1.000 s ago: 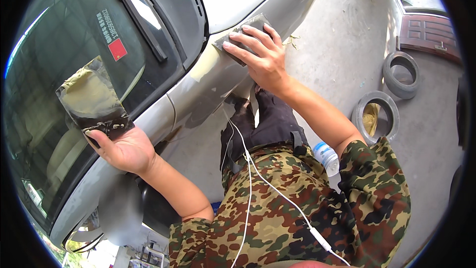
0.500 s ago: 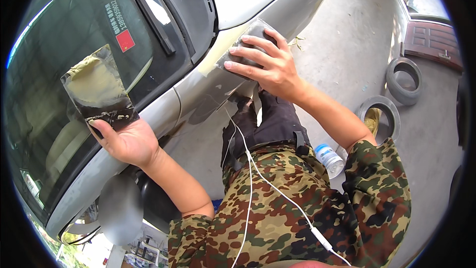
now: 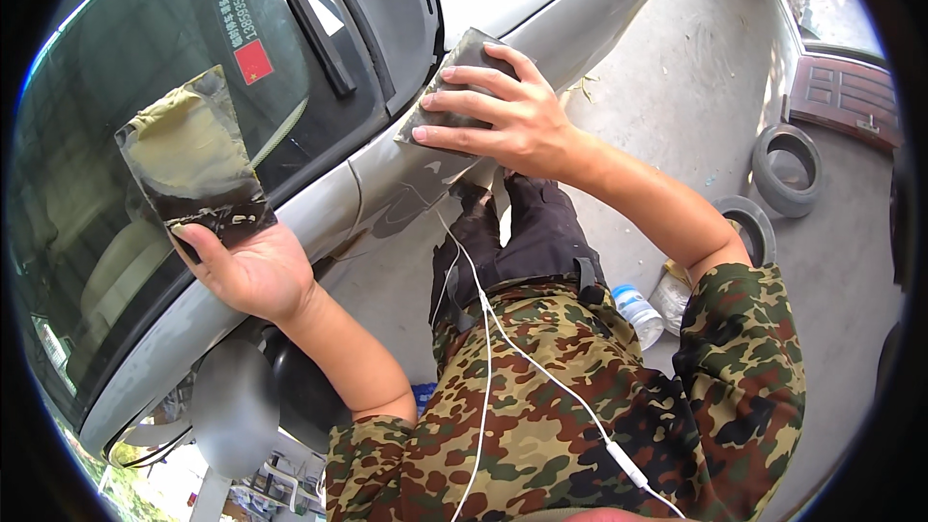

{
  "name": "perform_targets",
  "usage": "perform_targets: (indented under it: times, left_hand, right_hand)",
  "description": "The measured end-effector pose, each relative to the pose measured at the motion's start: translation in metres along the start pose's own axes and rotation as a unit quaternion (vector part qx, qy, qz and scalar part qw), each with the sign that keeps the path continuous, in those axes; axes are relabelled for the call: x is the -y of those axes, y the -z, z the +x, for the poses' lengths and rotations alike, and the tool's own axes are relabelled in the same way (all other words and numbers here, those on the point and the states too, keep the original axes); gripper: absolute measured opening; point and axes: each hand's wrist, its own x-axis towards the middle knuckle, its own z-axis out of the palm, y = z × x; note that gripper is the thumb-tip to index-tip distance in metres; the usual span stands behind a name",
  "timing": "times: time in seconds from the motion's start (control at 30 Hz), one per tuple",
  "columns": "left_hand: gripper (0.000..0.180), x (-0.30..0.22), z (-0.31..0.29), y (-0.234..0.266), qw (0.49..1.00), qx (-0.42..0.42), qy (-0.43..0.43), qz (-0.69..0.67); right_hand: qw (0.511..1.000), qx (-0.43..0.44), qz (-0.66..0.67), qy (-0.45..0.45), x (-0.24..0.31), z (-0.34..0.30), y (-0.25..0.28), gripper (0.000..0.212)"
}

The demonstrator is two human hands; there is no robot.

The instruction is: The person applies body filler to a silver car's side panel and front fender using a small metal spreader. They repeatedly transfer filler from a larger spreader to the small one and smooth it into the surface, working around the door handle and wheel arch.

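Yellowish putty covers a dark square board [image 3: 193, 159] that the left hand [image 3: 246, 271] grips by its lower edge, held up over the windscreen [image 3: 116, 68]. Further right, the right hand [image 3: 503, 116] lies fingers spread, pressing a grey sanding block [image 3: 454, 68] flat against the silver car's pillar [image 3: 387, 169]. Two tyres [image 3: 788, 169] lie on the concrete floor [image 3: 677, 87].

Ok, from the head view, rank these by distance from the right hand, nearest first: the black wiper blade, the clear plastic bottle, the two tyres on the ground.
From the right hand:
1. Black wiper blade, to its left on the windscreen.
2. Clear plastic bottle, below it on the concrete, beside the leg.
3. Two tyres on the ground, far right. The pair lie close together, too near to split.
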Motion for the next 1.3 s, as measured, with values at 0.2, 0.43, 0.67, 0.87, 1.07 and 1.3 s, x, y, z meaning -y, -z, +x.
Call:
perform_targets:
  times: [0.2, 0.43, 0.67, 0.87, 1.07, 1.3]
  left_hand:
    - [0.049, -0.001, -0.002, 0.003, 1.0, -0.006, 0.005, 0.008]
    - [0.049, -0.004, -0.005, 0.004, 1.0, -0.005, -0.005, 0.018]
    - [0.049, -0.003, -0.002, 0.008, 1.0, -0.002, 0.002, 0.019]
    - [0.048, 0.001, 0.002, 0.004, 1.0, 0.004, 0.012, 0.009]
    - [0.047, -0.003, 0.001, -0.002, 1.0, 0.007, 0.022, -0.002]
    - [0.049, -0.005, -0.003, -0.002, 1.0, 0.015, 0.006, -0.002]
  right_hand:
    - [1.0, -0.009, -0.002, 0.001, -0.004, -0.013, -0.002, 0.039]
    - [0.999, -0.016, -0.029, -0.001, -0.015, -0.043, -0.002, 0.04]
    - [0.999, -0.003, -0.034, 0.003, -0.03, -0.064, -0.001, 0.043]
    - [0.999, -0.002, -0.033, -0.016, -0.019, -0.049, 0.018, 0.037]
    - [0.999, -0.041, -0.009, -0.004, -0.005, -0.009, 0.002, 0.038]
    - [1.0, -0.013, -0.014, -0.004, -0.001, -0.008, 0.0, 0.038]
